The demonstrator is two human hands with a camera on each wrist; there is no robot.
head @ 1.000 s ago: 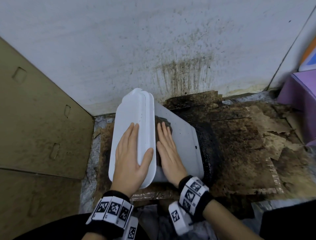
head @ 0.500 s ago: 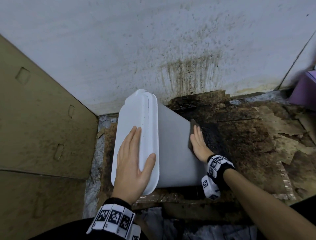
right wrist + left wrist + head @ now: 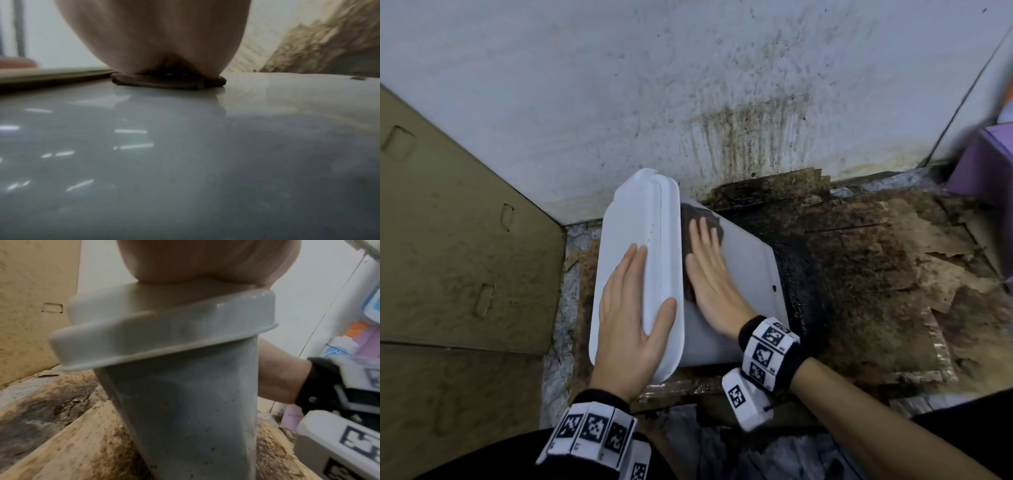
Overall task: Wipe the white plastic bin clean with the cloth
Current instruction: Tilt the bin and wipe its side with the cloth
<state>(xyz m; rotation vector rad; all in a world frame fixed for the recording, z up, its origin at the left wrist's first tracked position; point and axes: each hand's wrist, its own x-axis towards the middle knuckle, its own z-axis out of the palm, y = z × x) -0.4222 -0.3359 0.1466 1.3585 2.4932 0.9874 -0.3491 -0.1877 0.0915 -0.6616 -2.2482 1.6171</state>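
Note:
The white plastic bin (image 3: 743, 284) stands with its lid (image 3: 640, 240) on, its slanted side wall facing me. My left hand (image 3: 631, 308) lies flat on the lid, fingers straight and thumb over the lid's right edge. My right hand (image 3: 709, 270) presses a dark grey cloth (image 3: 700, 216) flat against the wall just under the lid's rim. In the right wrist view the cloth (image 3: 168, 81) shows as a thin folded pad squeezed under the palm on the glossy bin wall (image 3: 185, 154). The left wrist view shows the lid rim (image 3: 164, 331) and a speckled front wall (image 3: 185, 418).
A stained white wall (image 3: 688, 85) rises right behind the bin. Brown cardboard (image 3: 448, 240) leans at the left. Wet, blackened torn cardboard (image 3: 876, 274) covers the floor to the right, and a purple box (image 3: 983, 164) sits at the far right.
My right hand has carried the cloth from the bin's lower right edge back up the wall to just under the lid. The left hand has stayed on the lid.

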